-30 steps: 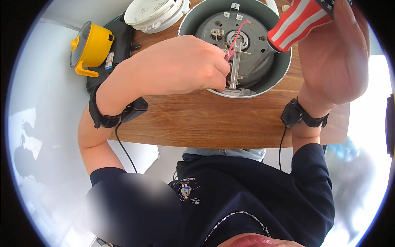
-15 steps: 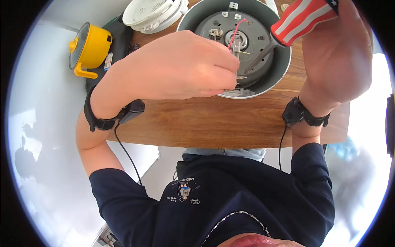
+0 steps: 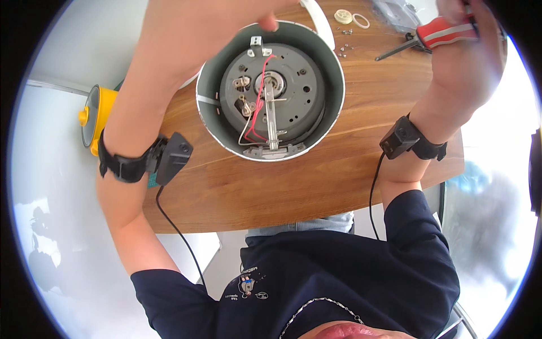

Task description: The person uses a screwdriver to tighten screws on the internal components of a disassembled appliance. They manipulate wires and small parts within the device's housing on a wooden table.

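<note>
Right hand (image 3: 470,65) held the red-handled screwdriver (image 3: 446,33), tip clear of the open grey pot (image 3: 335,96) on the tabletop (image 3: 254,192). Left hand (image 3: 220,22) overlapped pot's far rim; fingers mostly cropped, couldn't tell their state.

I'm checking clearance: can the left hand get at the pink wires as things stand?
Likely yes: the left hand, partly out of view, is by the far rim of the open grey pot, and the pink wires look uncovered.

Pot (image 3: 334,85) on table (image 3: 316,186); screwdriver (image 3: 440,35) right, cooker (image 3: 104,107) left.
</note>
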Available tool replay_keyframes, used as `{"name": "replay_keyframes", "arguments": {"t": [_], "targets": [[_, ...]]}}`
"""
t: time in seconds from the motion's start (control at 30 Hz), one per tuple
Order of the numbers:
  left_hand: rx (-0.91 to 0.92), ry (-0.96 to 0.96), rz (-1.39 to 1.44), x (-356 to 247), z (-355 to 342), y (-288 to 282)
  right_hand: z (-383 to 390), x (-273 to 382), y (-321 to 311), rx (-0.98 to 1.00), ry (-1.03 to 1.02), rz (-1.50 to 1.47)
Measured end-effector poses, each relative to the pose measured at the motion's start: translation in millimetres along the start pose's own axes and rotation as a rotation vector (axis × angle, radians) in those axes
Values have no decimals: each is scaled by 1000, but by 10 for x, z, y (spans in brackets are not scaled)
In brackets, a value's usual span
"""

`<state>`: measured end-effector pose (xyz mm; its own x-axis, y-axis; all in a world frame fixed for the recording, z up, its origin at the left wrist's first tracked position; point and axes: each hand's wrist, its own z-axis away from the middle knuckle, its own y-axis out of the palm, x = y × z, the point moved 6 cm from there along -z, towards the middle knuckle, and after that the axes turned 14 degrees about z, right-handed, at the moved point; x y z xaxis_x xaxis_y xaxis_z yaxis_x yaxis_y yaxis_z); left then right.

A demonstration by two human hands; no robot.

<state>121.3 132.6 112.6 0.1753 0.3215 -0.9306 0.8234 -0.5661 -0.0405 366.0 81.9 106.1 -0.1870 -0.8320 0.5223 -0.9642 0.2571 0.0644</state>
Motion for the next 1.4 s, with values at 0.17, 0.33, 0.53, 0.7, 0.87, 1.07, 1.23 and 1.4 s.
{"name": "replay_keyframes", "arguments": {"t": [0.17,0.33,0.53,0.7,0.87,1.07,1.23,1.4], "targets": [[-188,-116,283,437,-218,239,163,-112,137,94,166,428],[-237,-205,375,665,-251,254,122,-217,383,259,89,446],[-259,-197,371,741,-221,241,155,-120,506,181,13,531],[-223,-204,413,809,-187,223,175,-366,472,148,100,332],[-181,-290,383,864,-144,212,186,-375,460,182,74,459],[-249,-282,126,609,299,-86,74,-476,369,402,431,729],[-224,-95,36,450,644,-394,287,-1579,-32,676,132,1065],[-332,19,104,340,1019,-759,674,-2184,42,839,264,1130]]}}
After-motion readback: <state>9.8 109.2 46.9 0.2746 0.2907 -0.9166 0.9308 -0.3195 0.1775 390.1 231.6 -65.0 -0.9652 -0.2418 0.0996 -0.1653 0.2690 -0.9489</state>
